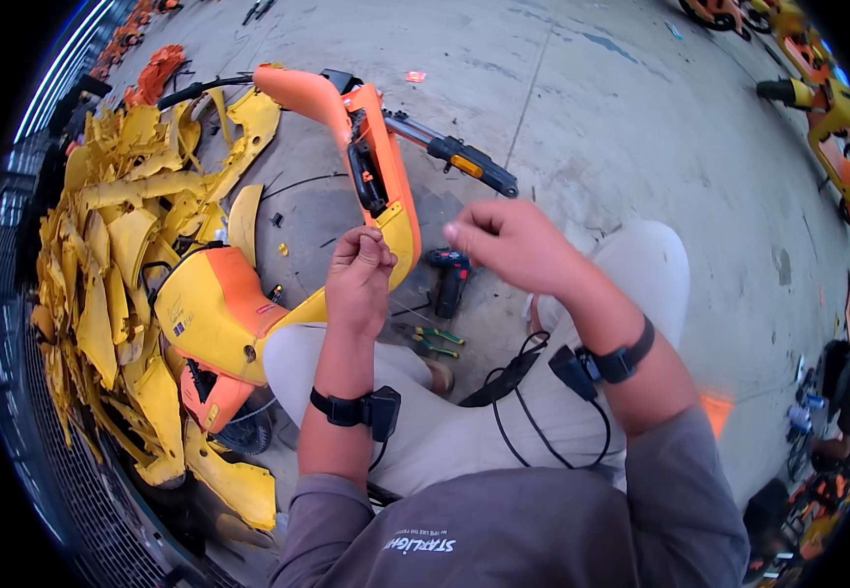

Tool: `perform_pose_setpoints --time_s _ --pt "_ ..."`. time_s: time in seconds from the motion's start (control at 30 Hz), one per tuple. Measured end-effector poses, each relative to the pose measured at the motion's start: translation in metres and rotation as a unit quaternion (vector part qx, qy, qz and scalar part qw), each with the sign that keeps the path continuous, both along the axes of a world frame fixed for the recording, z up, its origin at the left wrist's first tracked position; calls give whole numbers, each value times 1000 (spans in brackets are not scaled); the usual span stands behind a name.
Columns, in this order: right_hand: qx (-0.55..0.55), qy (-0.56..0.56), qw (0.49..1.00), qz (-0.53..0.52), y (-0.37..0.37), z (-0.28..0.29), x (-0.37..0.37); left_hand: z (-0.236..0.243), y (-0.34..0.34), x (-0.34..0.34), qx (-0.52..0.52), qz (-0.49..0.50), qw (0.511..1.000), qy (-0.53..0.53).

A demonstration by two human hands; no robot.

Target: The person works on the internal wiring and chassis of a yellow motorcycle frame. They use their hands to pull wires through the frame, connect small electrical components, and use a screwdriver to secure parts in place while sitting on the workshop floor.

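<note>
My left hand (360,279) is raised in front of a yellow and orange scooter body (390,223), its fingertips pinched on something I cannot make out. My right hand (515,245) hovers to the right of it, fingers curled and thumb toward the tips, any content hidden. The upright orange frame has a dark recess (366,171) with a black part inside. A black drill (449,282) lies on the floor below my right hand, with green-handled pliers (438,340) nearer my legs. The scooter's yellow rear shell (211,309) is at the left.
A large pile of yellow panels (111,255) fills the left, with orange pieces (158,73) behind. A strut with a black end (474,162) extends from the frame. More scooters (841,157) stand at the upper right; assorted parts (817,461) lie at the lower right of the concrete floor (640,127).
</note>
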State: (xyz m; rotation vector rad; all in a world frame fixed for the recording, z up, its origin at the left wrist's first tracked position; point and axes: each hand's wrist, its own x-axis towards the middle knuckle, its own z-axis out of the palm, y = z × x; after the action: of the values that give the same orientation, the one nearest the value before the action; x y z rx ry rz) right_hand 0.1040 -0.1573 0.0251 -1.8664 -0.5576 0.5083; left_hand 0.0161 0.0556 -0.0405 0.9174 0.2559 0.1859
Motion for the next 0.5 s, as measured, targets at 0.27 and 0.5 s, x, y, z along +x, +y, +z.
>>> perform_pose_setpoints --time_s 0.27,0.5 --pt "130 346 926 80 42 -54 -28 5 1 5 -86 -21 986 -144" --pt "337 418 838 -91 37 -47 -1 8 -3 6 -101 -23 988 -115"
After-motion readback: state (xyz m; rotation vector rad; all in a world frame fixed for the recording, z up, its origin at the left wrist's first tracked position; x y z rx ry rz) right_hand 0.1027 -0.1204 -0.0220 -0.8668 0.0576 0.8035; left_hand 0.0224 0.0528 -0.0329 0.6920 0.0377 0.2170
